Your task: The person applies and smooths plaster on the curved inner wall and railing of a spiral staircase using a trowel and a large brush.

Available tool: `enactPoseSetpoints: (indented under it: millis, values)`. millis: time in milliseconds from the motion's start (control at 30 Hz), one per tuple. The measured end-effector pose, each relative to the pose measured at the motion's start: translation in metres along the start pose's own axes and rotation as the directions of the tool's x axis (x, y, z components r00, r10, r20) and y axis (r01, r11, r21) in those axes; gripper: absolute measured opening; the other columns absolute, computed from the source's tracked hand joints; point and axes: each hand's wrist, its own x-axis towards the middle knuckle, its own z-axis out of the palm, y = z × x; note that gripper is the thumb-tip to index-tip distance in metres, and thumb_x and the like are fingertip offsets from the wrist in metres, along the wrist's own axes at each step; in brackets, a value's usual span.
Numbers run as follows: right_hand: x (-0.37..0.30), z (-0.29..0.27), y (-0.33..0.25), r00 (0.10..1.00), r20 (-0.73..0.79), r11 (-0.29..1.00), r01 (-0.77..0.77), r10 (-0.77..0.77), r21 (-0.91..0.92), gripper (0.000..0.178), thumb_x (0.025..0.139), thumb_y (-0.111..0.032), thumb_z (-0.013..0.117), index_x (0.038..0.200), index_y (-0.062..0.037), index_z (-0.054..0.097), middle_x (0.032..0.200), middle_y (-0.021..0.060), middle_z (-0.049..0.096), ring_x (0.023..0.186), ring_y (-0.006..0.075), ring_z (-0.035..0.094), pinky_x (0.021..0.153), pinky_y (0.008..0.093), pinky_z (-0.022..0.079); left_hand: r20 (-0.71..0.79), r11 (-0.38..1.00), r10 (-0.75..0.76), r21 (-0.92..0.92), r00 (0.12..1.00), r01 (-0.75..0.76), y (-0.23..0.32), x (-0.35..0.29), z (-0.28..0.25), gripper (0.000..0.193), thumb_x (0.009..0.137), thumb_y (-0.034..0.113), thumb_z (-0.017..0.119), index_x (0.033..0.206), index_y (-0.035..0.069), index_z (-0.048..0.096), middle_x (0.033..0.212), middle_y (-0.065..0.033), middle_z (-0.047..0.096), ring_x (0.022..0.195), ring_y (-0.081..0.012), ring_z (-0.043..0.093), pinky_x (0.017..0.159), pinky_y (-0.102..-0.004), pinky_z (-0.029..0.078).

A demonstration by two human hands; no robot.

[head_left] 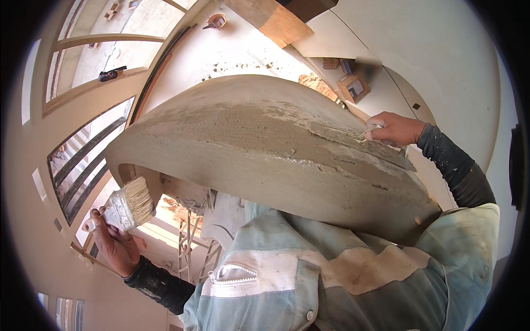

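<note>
My left hand [113,243] grips a wide paintbrush [130,205] with pale bristles, held out to the left, below the rounded edge. My right hand [393,129] holds a flat plastering trowel [359,144], its blade pressed flat on wet grey plaster. The plaster covers a curved ledge [248,149] that arcs across the middle of the view. My chest in a pale green and white work shirt fills the lower right.
Beyond the ledge lie a pale floor far below, a wooden block [276,23], a small bowl [216,21] and a box [353,86]. Window frames [83,154] curve along the left. Scaffold bars [190,248] show below the ledge.
</note>
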Motion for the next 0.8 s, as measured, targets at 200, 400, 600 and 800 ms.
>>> enactPoseSetpoints:
  millis: [200,400,600,800]
  values:
    - [0.095,0.006,0.015,1.000,-0.005,0.999,0.003,-0.003,0.044,0.047,0.096,-0.049,0.049,0.102,-0.0037,0.057,0.058,-0.0009,0.042,0.039,0.0118,0.039,0.036,0.0298,0.037,-0.022,0.991,-0.111,0.072,0.994,0.112,-0.021,-0.037,-0.048,0.024,0.101,0.023,0.053,0.111,0.001,0.058,0.100,-0.0036,0.062,0.079,-0.0056,0.058,0.060,-0.0162,0.052]
    - [0.154,0.009,-0.198,0.917,0.159,0.931,0.361,-0.365,0.054,0.048,0.096,-0.052,0.049,0.090,-0.0052,0.054,0.057,-0.0029,0.039,0.043,0.0088,0.037,0.037,0.0273,0.034,-0.142,0.971,-0.224,0.051,0.964,0.233,-0.063,-0.052,-0.039,0.019,0.098,0.022,0.059,0.107,0.005,0.058,0.093,-0.0019,0.060,0.074,-0.0072,0.057,0.060,-0.0197,0.055]
    - [0.050,-0.002,-0.140,0.897,0.280,0.940,0.321,-0.342,0.119,0.043,0.093,-0.049,0.055,0.088,-0.0064,0.056,0.062,-0.0002,0.045,0.049,0.0089,0.041,0.041,0.0281,0.035,-0.167,0.882,-0.454,0.054,0.875,0.468,-0.166,-0.062,-0.092,0.023,0.097,0.023,0.060,0.109,0.004,0.056,0.102,-0.0042,0.060,0.086,-0.0118,0.061,0.069,-0.0234,0.057]
    - [-0.067,-0.001,0.011,0.994,0.082,0.981,-0.080,0.066,0.175,0.031,0.089,-0.032,0.060,0.077,-0.0045,0.055,0.060,-0.0024,0.044,0.052,0.0081,0.042,0.047,0.0263,0.037,-0.238,0.790,-0.582,0.065,0.778,0.610,-0.255,-0.073,-0.128,0.024,0.100,0.019,0.053,0.110,-0.003,0.054,0.104,-0.0087,0.060,0.098,-0.0186,0.062,0.087,-0.0323,0.057]
